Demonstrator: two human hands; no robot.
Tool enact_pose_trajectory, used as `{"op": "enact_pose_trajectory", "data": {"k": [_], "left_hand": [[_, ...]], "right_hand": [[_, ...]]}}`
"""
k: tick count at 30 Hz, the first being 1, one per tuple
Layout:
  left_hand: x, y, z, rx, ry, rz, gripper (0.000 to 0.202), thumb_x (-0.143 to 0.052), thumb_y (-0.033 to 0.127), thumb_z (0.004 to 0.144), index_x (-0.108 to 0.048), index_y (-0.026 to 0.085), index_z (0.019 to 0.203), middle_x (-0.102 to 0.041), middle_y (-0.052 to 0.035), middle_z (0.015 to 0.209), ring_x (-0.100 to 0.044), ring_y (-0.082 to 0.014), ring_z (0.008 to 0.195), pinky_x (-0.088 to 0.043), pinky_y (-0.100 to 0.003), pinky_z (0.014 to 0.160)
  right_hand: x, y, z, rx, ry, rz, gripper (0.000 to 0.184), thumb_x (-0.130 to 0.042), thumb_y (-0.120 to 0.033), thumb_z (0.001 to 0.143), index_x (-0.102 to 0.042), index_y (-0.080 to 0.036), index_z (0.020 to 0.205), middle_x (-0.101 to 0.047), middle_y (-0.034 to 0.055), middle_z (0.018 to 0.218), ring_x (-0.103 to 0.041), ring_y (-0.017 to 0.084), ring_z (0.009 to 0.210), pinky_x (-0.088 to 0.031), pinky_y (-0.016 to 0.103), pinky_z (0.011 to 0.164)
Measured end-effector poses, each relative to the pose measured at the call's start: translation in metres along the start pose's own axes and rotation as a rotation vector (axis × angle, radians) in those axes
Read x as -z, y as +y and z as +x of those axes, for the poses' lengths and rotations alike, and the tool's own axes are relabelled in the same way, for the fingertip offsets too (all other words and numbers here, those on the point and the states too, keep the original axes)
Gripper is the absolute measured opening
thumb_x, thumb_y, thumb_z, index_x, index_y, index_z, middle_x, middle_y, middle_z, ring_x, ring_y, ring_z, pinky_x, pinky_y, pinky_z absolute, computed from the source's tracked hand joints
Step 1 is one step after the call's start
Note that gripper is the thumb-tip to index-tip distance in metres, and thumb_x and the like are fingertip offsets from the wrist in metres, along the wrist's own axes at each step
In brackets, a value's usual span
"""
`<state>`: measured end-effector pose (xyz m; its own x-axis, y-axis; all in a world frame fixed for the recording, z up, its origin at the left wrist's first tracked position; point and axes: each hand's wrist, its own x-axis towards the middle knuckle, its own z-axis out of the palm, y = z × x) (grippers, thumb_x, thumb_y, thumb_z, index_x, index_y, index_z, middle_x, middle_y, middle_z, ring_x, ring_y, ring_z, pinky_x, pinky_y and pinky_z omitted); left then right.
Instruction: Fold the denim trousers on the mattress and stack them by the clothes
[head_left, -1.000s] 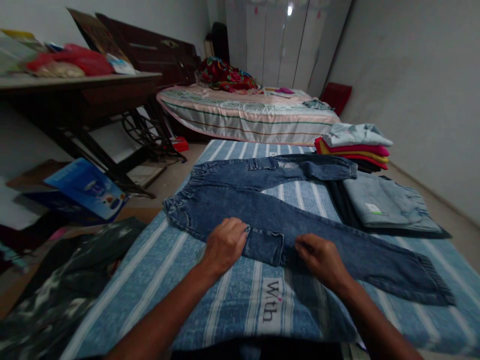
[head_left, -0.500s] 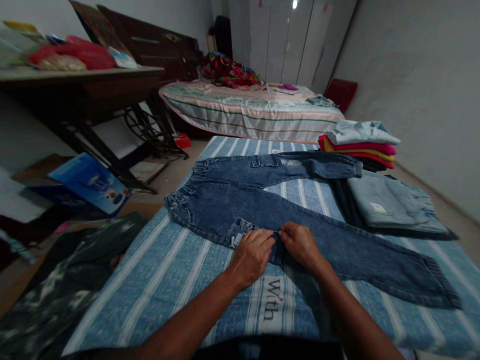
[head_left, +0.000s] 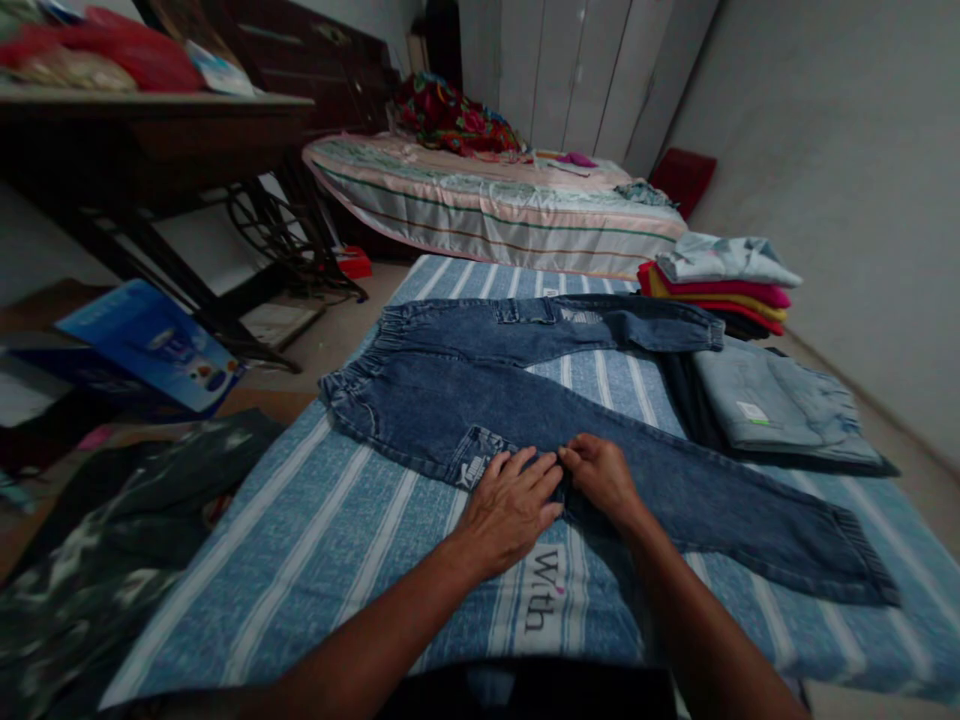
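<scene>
A pair of dark blue jeans point(head_left: 480, 400) with an elastic waist and cargo pockets lies spread out, waist to the left and legs to the right. My left hand point(head_left: 510, 510) rests flat on the near leg, fingers spread over the lower part of the printed cargo pocket point(head_left: 472, 468). Right beside it, my right hand point(head_left: 601, 478) is closed in a pinch on the denim at that pocket's right edge. The pinched spot is partly hidden by my fingers.
The jeans lie on a blue-and-white striped sheet point(head_left: 285, 560). Folded grey jeans point(head_left: 772, 395) and a stack of folded clothes point(head_left: 720, 290) sit at the right. Camouflage clothing point(head_left: 135, 540) and a blue box point(head_left: 157, 345) are at the left, below a sewing-machine table point(head_left: 150, 100).
My left hand's fingers have spread and flattened on the pocket. The right hand keeps its pinch close by. The view has tilted down slightly.
</scene>
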<state>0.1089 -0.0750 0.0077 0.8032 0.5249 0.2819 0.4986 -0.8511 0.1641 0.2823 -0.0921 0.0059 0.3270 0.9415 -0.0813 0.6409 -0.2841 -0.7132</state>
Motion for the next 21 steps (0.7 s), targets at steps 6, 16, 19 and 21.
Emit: {"op": "enact_pose_trajectory", "data": {"k": [6, 16, 19, 21], "left_hand": [[-0.002, 0.000, 0.000, 0.018, -0.028, -0.025, 0.043, -0.041, 0.041, 0.092, -0.045, 0.023, 0.130, -0.046, -0.0029, 0.139, -0.036, -0.0264, 0.128, -0.028, -0.048, 0.102], [-0.002, -0.001, -0.001, 0.033, -0.042, -0.034, 0.046, -0.040, 0.044, 0.092, -0.043, 0.023, 0.132, -0.045, -0.0023, 0.140, -0.035, -0.0252, 0.129, -0.024, -0.044, 0.105], [-0.002, -0.001, -0.002, 0.041, -0.042, -0.048, 0.046, -0.039, 0.044, 0.092, -0.042, 0.023, 0.133, -0.045, -0.0020, 0.140, -0.034, -0.0250, 0.130, -0.023, -0.044, 0.106], [-0.002, -0.001, -0.003, 0.045, -0.048, -0.057, 0.046, -0.039, 0.044, 0.092, -0.041, 0.023, 0.133, -0.045, -0.0028, 0.140, -0.032, -0.0252, 0.131, -0.023, -0.045, 0.106]], "right_hand": [[0.002, 0.009, -0.023, 0.261, 0.298, 0.183, 0.024, -0.047, -0.038, 0.085, -0.060, -0.019, 0.082, -0.064, 0.0032, 0.078, -0.059, 0.016, 0.074, -0.047, 0.028, 0.071], [-0.013, 0.032, -0.030, 0.547, 0.248, -0.191, 0.029, -0.048, -0.032, 0.089, -0.064, -0.020, 0.110, -0.063, 0.0097, 0.111, -0.055, 0.022, 0.108, -0.045, 0.041, 0.092], [-0.014, 0.036, -0.033, 0.541, 0.257, -0.220, 0.031, -0.047, -0.032, 0.089, -0.063, -0.021, 0.113, -0.062, 0.0098, 0.114, -0.055, 0.023, 0.110, -0.045, 0.042, 0.093], [-0.016, 0.031, -0.037, 0.534, 0.291, -0.210, 0.031, -0.046, -0.031, 0.089, -0.062, -0.020, 0.114, -0.062, 0.0107, 0.115, -0.055, 0.023, 0.110, -0.045, 0.043, 0.093]]}}
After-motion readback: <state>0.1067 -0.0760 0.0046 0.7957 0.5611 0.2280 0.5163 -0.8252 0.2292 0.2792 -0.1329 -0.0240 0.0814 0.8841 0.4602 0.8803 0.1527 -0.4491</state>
